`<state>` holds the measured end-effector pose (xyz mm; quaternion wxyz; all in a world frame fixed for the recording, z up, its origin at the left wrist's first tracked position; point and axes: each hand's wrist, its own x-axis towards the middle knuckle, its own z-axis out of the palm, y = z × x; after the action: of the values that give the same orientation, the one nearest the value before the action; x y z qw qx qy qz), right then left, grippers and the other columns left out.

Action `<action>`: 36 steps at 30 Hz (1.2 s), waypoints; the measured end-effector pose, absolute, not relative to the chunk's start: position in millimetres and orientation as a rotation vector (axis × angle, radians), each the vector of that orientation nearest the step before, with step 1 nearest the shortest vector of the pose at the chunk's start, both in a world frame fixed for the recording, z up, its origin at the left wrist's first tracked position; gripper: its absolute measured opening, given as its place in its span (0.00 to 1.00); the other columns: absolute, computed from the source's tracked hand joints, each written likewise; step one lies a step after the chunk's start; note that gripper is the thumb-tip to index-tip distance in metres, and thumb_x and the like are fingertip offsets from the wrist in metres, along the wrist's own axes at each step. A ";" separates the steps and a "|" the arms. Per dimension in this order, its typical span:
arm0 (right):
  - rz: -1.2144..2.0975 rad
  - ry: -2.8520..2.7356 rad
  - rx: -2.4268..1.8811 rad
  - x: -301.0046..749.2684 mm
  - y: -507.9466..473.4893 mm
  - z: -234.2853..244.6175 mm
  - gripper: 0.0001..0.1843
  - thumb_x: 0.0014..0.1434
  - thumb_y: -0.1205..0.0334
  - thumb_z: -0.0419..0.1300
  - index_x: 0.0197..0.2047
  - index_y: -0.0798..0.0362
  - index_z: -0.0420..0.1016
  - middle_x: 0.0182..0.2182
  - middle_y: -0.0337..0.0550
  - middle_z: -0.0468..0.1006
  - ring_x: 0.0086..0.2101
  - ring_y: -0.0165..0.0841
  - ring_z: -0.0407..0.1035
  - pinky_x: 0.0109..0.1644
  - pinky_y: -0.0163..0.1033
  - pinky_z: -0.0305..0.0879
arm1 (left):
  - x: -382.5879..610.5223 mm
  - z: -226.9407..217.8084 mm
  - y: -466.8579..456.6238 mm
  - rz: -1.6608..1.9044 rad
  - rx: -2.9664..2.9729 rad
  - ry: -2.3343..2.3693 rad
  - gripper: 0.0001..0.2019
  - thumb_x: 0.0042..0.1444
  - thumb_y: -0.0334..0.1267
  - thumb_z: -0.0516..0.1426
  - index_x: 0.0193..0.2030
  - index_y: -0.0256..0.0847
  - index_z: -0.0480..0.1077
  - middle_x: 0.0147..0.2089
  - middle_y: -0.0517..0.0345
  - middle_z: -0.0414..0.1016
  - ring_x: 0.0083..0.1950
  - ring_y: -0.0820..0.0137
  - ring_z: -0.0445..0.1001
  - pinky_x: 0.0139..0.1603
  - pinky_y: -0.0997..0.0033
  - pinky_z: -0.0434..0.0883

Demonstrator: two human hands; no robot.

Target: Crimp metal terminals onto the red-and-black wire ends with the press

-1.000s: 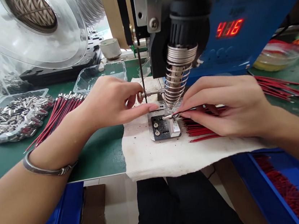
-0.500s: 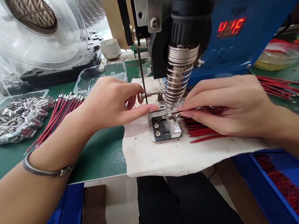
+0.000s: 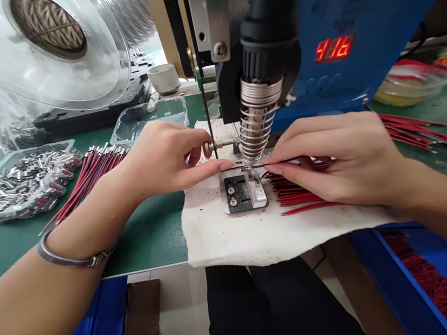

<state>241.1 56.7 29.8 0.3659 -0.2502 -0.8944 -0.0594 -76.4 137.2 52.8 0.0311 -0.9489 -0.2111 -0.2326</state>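
Note:
My left hand pinches a small metal rod that sticks out of the machine, with the index finger stretched toward the metal fixture plate. My right hand pinches a thin red and black wire and holds its metal-tipped end on the fixture, right under the coil-wrapped nozzle. Beneath that hand lies a bundle of red wires on the white cloth.
A blue machine body with a red digit display stands behind. At the left lie a tray of metal terminals, another red wire bundle and a clear reel. More red wires lie at the right; a blue bin below.
Both hands stay in place at the fixture. The view has shifted slightly, and the wire's tip sits a little further under the nozzle. The display digits changed.

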 end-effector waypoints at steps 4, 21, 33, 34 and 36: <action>-0.147 -2.299 -0.643 240.5 56.0 30.2 0.09 0.82 0.69 0.70 0.49 0.46 0.90 0.43 0.39 0.95 0.36 0.34 0.88 0.40 0.40 0.84 | -76.1 51.7 138.7 -0.716 -2.937 -0.632 0.33 0.82 0.69 0.57 0.30 0.50 0.63 0.21 0.65 0.70 0.21 0.70 0.65 0.29 0.57 0.61; -0.220 -2.282 -0.646 240.0 53.2 31.8 0.09 0.81 0.68 0.72 0.49 0.45 0.93 0.44 0.38 0.96 0.35 0.33 0.88 0.39 0.38 0.86 | -75.1 55.3 137.4 -0.725 -2.940 -0.638 0.32 0.79 0.68 0.61 0.28 0.50 0.65 0.21 0.64 0.71 0.21 0.70 0.66 0.28 0.58 0.62; -0.269 -2.246 -0.646 239.8 51.3 32.6 0.09 0.82 0.68 0.72 0.50 0.44 0.93 0.44 0.38 0.96 0.34 0.33 0.88 0.38 0.37 0.84 | -73.4 59.0 135.1 -0.688 -2.992 -0.750 0.31 0.75 0.68 0.64 0.28 0.49 0.69 0.22 0.61 0.74 0.22 0.69 0.68 0.29 0.60 0.63; -0.277 -2.249 -0.645 239.9 51.2 32.7 0.09 0.82 0.68 0.72 0.50 0.44 0.93 0.44 0.37 0.96 0.34 0.33 0.88 0.38 0.37 0.85 | -73.4 59.2 135.0 -0.692 -2.991 -0.750 0.31 0.75 0.68 0.64 0.27 0.49 0.69 0.22 0.61 0.74 0.22 0.69 0.68 0.29 0.61 0.62; -0.285 -2.253 -0.649 240.1 51.2 33.2 0.10 0.82 0.67 0.71 0.50 0.43 0.93 0.44 0.37 0.97 0.34 0.33 0.88 0.38 0.38 0.85 | -73.7 58.4 135.3 -0.704 -2.982 -0.746 0.30 0.75 0.67 0.64 0.28 0.50 0.69 0.22 0.61 0.74 0.22 0.68 0.68 0.29 0.60 0.62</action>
<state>240.1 51.2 33.2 0.3802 -0.2541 -0.8823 -0.1115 -73.7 135.3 58.4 -0.0060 -0.9456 -0.2367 -0.2231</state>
